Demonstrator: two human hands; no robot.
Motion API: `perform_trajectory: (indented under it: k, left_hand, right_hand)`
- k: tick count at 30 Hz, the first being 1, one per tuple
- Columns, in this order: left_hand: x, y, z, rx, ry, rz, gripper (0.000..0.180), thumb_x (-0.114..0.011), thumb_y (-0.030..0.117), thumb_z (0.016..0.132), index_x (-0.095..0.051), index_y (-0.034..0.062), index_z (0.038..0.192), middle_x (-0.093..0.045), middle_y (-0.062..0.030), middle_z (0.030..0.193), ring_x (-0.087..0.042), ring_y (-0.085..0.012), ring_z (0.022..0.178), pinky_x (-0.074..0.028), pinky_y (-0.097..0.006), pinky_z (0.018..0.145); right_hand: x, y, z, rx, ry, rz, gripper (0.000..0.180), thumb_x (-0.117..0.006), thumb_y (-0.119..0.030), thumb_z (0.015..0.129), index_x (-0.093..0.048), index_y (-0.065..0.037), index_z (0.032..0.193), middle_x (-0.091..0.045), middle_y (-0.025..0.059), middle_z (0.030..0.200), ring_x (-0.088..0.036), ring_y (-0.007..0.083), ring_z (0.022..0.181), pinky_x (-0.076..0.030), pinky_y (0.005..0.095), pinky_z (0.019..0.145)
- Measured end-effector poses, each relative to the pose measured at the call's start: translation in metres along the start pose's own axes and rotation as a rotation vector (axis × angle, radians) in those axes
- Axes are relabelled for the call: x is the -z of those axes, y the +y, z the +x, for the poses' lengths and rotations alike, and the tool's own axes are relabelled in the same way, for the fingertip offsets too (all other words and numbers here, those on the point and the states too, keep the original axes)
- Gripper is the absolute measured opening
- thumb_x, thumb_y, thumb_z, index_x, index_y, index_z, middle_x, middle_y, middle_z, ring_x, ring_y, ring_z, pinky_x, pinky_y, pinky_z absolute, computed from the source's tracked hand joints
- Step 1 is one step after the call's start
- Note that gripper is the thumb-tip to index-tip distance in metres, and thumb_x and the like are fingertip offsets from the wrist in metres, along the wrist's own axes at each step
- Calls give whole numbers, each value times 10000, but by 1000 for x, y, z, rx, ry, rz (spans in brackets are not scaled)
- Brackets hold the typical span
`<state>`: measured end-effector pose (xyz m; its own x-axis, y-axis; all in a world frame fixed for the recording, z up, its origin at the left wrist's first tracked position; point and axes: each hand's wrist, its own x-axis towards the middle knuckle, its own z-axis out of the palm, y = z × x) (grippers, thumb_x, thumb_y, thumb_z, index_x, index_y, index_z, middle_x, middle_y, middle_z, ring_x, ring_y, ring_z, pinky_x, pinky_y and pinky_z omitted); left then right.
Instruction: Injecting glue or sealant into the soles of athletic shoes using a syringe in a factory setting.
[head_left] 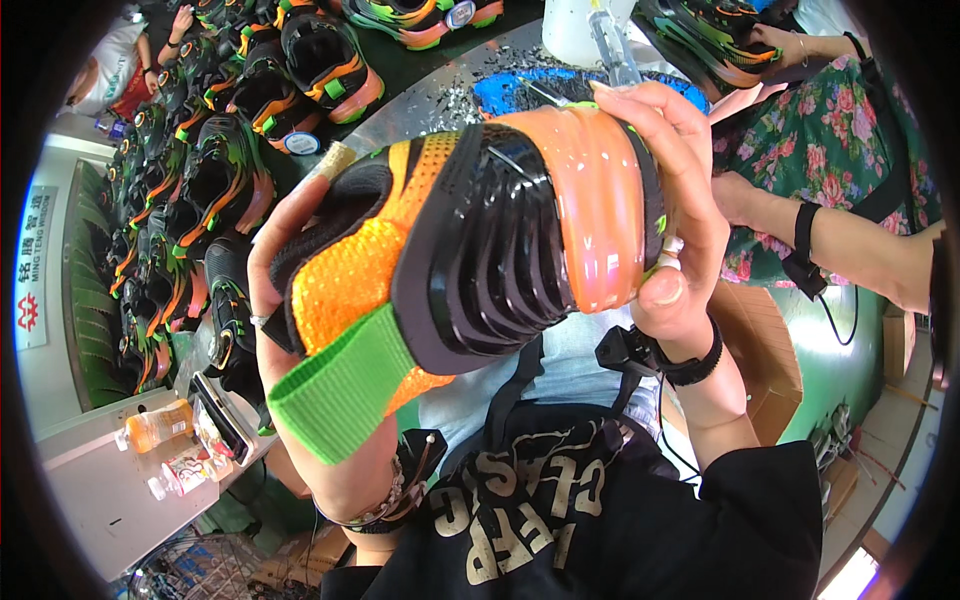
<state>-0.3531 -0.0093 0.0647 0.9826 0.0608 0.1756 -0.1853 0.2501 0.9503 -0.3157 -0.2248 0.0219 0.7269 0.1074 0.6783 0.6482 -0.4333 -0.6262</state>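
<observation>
Close in front of me is a sneaker (480, 240), turned so its heel shows. It has a ribbed black heel piece, orange mesh, a green pull tab (340, 380) and a glossy translucent orange sole (595, 210). My left hand (270, 270) is closed round the collar side, with beige tape on one fingertip; the shoe hides part of it. My right hand (690, 190) grips the sole side, fingers over the top and thumb below. Something small and white (670, 252) shows beside the right thumb; I cannot make out what it is.
Many similar sneakers (215, 180) crowd the left. Behind stand a white container (575, 30) with a brush-like tool and a blue patch (510, 95) amid dark scraps. A co-worker's hand (775, 45) holds another shoe at right. Drink bottles (160, 425) lie lower left; a cardboard box (755, 350) stands right.
</observation>
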Motion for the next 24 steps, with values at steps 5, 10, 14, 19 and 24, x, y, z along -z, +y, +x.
perform_trajectory:
  k: [5, 10, 14, 19, 24]
  left_hand:
    - [5, 8, 28, -156, 3, 464, 466, -555, 1, 833, -449, -63, 1282, -508, -165, 1307, -494, -225, 1218, -392, -351, 1034]
    - [22, -33, 43, -317, 151, 709, 475, -396, -201, 633, -605, 40, 986, -622, -121, 1084, -529, -325, 1133, -355, -403, 1050]
    - [-1, -66, 50, -478, 197, 788, 422, -393, -187, 600, -608, 29, 892, -663, -91, 1027, -547, -356, 1125, -409, -414, 1001]
    - [-26, -71, 63, -468, 274, 716, 387, -417, -176, 608, -598, 27, 883, -674, -82, 1064, -543, -352, 1140, -393, -421, 1014]
    - [-36, -72, 67, -424, 166, 733, 397, -462, -166, 673, -594, 38, 987, -621, -88, 1176, -497, -368, 1197, -356, -426, 1043]
  right_hand:
    - [-5, 13, 6, 111, 55, 38, 828, -743, -577, 637, -600, -16, 1228, -458, 169, 1206, -470, 286, 1104, -373, 379, 950]
    - [-23, 21, -39, -66, -19, -177, 569, -767, -471, 689, -677, -96, 1107, -482, 174, 1196, -484, 338, 1101, -395, 445, 934]
    - [-2, 34, -61, -293, 66, 32, 615, -464, -531, 874, -636, 15, 1099, -452, 195, 1275, -536, 246, 932, -474, 319, 698]
    - [8, 45, -57, -329, 154, 202, 593, -414, -493, 907, -616, 38, 1077, -444, 202, 1275, -516, 228, 943, -469, 311, 726]
    - [21, 55, -64, -280, 115, 324, 527, -389, -465, 937, -547, 31, 1015, -403, 149, 1183, -479, 216, 976, -415, 332, 851]
